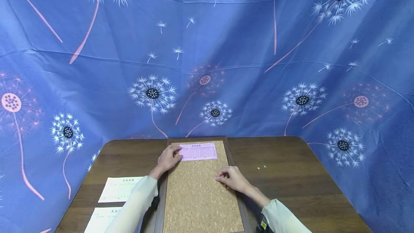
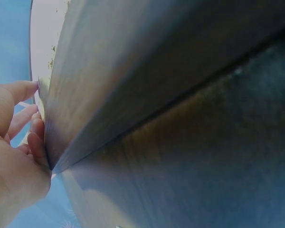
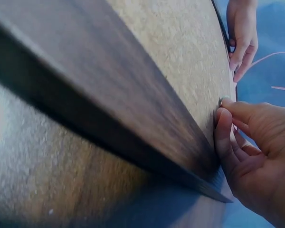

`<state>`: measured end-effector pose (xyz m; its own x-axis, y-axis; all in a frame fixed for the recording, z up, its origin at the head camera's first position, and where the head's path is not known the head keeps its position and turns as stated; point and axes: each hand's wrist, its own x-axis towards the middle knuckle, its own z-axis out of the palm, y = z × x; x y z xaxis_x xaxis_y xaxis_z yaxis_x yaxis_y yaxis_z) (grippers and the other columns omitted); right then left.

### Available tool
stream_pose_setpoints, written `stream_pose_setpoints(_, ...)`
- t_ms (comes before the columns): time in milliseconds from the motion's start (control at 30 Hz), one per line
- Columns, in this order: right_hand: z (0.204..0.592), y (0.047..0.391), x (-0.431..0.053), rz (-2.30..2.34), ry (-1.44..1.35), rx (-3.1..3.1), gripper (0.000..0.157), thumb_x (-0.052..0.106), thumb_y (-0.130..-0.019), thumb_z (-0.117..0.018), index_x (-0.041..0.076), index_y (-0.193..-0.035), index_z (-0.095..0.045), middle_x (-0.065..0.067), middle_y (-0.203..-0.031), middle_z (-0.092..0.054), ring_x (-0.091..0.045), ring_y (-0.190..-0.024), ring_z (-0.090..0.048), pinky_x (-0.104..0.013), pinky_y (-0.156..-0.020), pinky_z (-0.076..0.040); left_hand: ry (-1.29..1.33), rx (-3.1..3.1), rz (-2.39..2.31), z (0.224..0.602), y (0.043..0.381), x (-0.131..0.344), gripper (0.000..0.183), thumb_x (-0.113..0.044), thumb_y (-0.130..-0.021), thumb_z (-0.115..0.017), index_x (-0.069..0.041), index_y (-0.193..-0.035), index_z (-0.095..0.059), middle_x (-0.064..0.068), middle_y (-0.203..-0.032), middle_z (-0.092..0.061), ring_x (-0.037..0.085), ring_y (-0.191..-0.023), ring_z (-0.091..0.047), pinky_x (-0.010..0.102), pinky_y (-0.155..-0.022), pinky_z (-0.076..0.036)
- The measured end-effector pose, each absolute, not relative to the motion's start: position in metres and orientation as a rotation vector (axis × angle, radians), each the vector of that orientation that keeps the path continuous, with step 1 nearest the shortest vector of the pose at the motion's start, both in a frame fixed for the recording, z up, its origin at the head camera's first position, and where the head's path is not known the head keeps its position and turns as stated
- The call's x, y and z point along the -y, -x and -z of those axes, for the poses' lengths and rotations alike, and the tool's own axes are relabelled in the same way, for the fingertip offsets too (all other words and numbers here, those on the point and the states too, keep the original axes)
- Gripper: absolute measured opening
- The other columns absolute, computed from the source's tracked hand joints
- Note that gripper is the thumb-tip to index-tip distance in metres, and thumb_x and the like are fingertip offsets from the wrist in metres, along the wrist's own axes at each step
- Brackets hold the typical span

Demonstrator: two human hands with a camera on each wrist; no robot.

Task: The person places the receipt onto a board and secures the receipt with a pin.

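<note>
A pink printed slip [image 1: 198,151] lies on the upper part of a wood-framed cork board [image 1: 200,193]. At the slip's left edge rests my left hand [image 1: 168,158], its thumb and index finger touching the paper; the left wrist view shows this hand [image 2: 19,137] at the board's frame. Over the cork, below the slip's right corner, my right hand [image 1: 234,179] pinches a small shiny thumbtack [image 3: 221,101] between thumb and index finger. Its point is hidden, and I cannot tell whether it touches the cork.
Two white printed sheets [image 1: 118,188] lie on the brown table [image 1: 284,197] left of the board, partly behind my left sleeve. To the right sit two tiny coloured pieces [image 1: 265,166], orange and green. A blue dandelion-patterned cloth [image 1: 245,92] hangs behind the table.
</note>
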<state>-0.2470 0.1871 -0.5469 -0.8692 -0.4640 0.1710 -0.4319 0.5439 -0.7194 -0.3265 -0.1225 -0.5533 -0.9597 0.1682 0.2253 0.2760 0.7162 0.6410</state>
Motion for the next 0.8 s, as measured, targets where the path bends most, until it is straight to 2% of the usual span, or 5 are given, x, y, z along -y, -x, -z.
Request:
stream_pose_setpoints(333, 0.5495, 0.2461, -0.1910, 1.248, 0.782, -2.775, 0.006, 0.007, -0.092, -0.074, 0.007, -0.085, -0.075, 0.000, -0.069, -0.061, 0.000, -0.045, -0.054, -0.020, -0.042, -0.051, 0.410, 2.705, 1.058, 0.5556, 0.3261, 0.1203, 0.037, -0.013, -0.086, -0.071, 0.001, -0.120, -0.071, 0.010, -0.096, -0.062, 0.019, -0.081, -0.056, 0.027, -0.062, -0.039)
stream_pose_setpoints(633, 0.5466, 0.2470, -0.1884, 1.284, 0.688, -2.729, 0.008, 0.009, -0.095, -0.071, 0.003, -0.092, -0.076, -0.004, -0.076, -0.064, -0.003, -0.050, -0.057, -0.021, -0.044, -0.052, 0.379, 2.754, 1.072, 0.5515, 0.3269, 0.1227, 0.038, -0.015, -0.088, -0.072, -0.001, -0.124, -0.071, 0.012, -0.101, -0.064, 0.022, -0.085, -0.059, 0.028, -0.065, -0.042)
stream_pose_setpoints(800, 0.5448, 0.2436, -0.1865, 1.310, 0.706, -2.714, 0.009, 0.008, -0.092, -0.074, 0.001, -0.096, -0.077, -0.007, -0.079, -0.067, -0.003, -0.051, -0.057, -0.022, -0.044, -0.051, 0.395, 2.740, 1.080, 0.5506, 0.3266, 0.1234, 0.038, -0.015, -0.088, -0.072, 0.000, -0.123, -0.070, 0.013, -0.100, -0.063, 0.024, -0.084, -0.059, 0.029, -0.065, -0.042)
